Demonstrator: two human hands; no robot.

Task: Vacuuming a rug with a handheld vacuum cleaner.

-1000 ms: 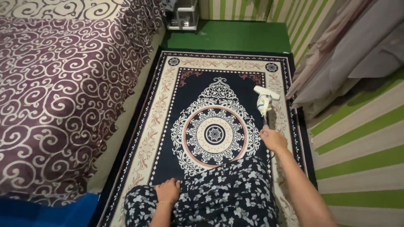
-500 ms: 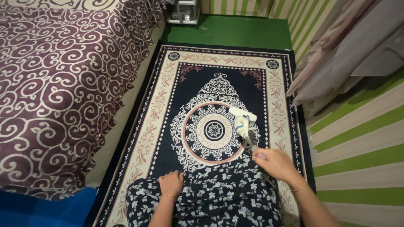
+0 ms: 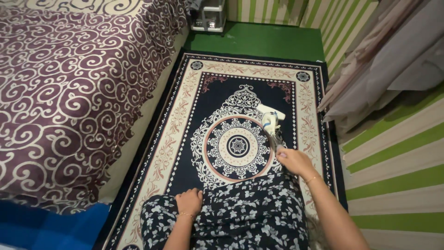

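1 stroke over the rug, by the look of it, somewhere in the middle of the work rather than at either end. Grips with the right hand [image 3: 292,159] the near end of a thin dark handle, fingers closed round it, a thin bracelet at the wrist. Ends that handle in a small white cleaning head [image 3: 270,115]; cannot tell whether brush, sweeper or small vacuum. Rests the head on the patterned rug [image 3: 185,106], at the right rim of the round medallion [image 3: 237,146], just beyond the right hand and well apart from the left.

Lays the left hand [image 3: 188,202] palm down on the floral skirt [image 3: 245,213] over the knee, fingers loosely curled, holding nothing.

Calls next, as a judgement, for a firm hold on the handle, the head flat to the pile, and an even line along the rug's length. Calls also for care toward the right border, with the grey curtain [image 3: 384,60] hanging close to that edge, and toward the left, with the maroon swirl bed cover [image 3: 69,92] draping down beside the rug.
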